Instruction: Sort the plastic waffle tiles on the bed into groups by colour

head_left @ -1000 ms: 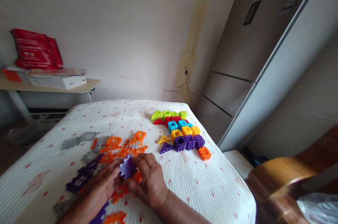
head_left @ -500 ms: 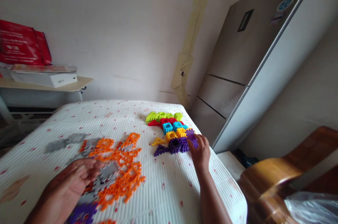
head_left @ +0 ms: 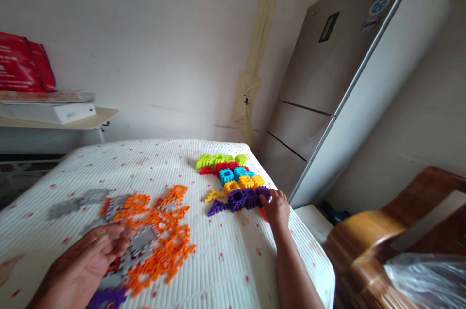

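Beyond the dotted padded cover (head_left: 204,260) stands the refrigerator (head_left: 309,71); on the cover, the right hand (head_left: 277,208) pinches the purple pieces' (head_left: 262,193) right end, while the left hand (head_left: 87,260), fingers loosely curled, hovers by gray pieces (head_left: 143,241).

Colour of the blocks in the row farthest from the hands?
Lime green blocks; shows best in the head view, the only one.

The mattress (head_left: 218,270) is white with red dots.
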Tool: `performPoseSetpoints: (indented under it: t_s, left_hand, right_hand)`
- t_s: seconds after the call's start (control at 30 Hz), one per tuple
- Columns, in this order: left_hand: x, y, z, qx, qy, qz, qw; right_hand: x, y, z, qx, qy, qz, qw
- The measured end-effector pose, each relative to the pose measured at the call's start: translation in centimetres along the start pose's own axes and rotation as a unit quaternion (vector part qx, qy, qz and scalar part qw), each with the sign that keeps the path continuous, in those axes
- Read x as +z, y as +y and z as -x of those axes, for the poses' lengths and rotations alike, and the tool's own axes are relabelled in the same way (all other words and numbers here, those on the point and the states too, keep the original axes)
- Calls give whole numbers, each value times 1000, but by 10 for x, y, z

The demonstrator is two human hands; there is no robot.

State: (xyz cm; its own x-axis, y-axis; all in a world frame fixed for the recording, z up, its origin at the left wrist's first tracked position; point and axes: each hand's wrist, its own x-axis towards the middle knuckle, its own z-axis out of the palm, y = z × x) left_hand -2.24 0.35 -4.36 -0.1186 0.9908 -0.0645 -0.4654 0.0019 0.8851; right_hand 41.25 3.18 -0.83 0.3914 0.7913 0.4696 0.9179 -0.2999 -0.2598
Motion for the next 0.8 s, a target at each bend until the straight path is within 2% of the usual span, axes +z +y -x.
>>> performPoseSetpoints:
  t_s: [0.4,0.63,0.73,0.8]
  left_hand:
    - [4,-1,2,10,26,-8,1000]
    - [18,9,8,14,34,-23,999]
    - [24,19,14,44,27,-31,998]
    - [22,27,17,82,36,-65,994]
  right_hand:
    - [2,-3,0,3,-15,11,1000]
    - [1,-5,2,0,-25,30,999]
    - [3,-2,2,-13,5,28,1000]
    - [6,-1,3,-32,53,17,998]
